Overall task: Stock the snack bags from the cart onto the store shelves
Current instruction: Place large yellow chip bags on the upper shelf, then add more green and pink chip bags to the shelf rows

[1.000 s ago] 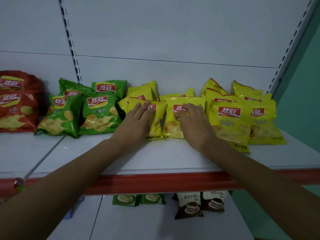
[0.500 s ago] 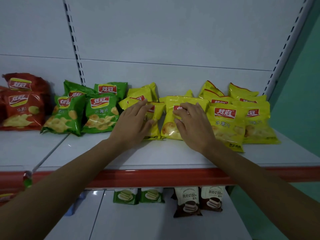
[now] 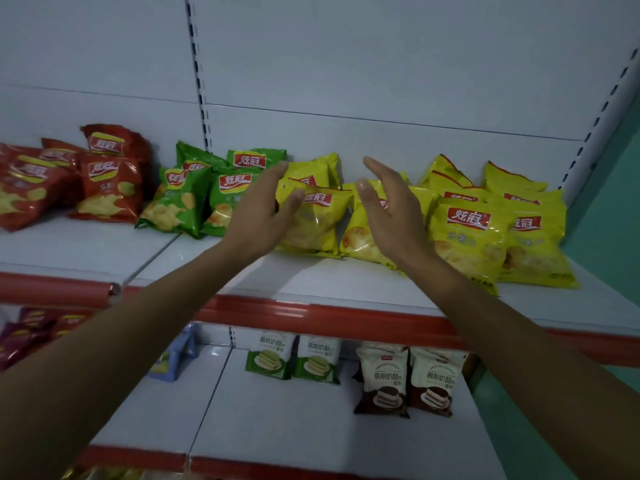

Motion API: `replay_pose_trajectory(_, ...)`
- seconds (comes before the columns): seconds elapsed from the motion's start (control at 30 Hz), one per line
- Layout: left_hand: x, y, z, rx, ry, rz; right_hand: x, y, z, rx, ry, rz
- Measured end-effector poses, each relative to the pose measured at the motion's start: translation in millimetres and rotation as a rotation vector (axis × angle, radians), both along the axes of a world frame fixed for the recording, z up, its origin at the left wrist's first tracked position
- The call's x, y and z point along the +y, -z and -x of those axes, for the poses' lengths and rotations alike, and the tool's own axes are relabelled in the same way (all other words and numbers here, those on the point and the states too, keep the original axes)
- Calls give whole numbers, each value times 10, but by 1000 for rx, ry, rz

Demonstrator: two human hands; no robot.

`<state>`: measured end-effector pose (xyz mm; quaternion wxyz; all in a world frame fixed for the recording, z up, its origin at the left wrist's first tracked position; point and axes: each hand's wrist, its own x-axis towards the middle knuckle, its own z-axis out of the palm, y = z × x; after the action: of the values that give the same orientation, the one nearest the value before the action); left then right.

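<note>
Several yellow chip bags [image 3: 467, 233] lean in rows on the white shelf [image 3: 346, 282] with a red front strip. My left hand [image 3: 263, 209] hovers open just in front of one yellow bag [image 3: 318, 220], palm turned inward. My right hand [image 3: 391, 206] is open too, raised in front of the neighbouring yellow bag [image 3: 360, 240], fingers straight. Neither hand holds anything. Green chip bags [image 3: 180, 202] stand to the left of the yellow ones, red chip bags [image 3: 104, 181] further left. The cart is out of view.
The shelf below carries green cake packs [image 3: 294, 358], brown cake packs [image 3: 408, 379] and a blue pack [image 3: 173, 358]. Purple bags [image 3: 24, 334] sit at lower left. A perforated upright [image 3: 199, 74] divides the back panel; a teal wall [image 3: 620, 202] bounds the right.
Both hands have lifted off the two middle yellow bags and turned on edge, palms facing each other. The camera view has shifted, showing more of the lower shelf.
</note>
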<state>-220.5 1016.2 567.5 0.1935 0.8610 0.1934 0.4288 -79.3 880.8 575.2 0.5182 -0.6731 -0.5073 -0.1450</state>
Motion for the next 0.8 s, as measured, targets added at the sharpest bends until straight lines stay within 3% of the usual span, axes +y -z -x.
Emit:
replay_pose_trajectory(0.1,-19,-82,258,-108,-92,148,169,-186,241,274,-132,-93)
replay_pose_trajectory(0.37,-14,-22,1524,-168,-366,122,660,-243,1185,436,-380,-136)
replay_pose_trajectory(0.57,-69,65,2885,-140,-590,112,916,-191,2365,387,-587,-33)
replay_pose_trajectory(0.8,-399,192,4958,-51,-832,200,1152,-73,4291,382,-828,74)
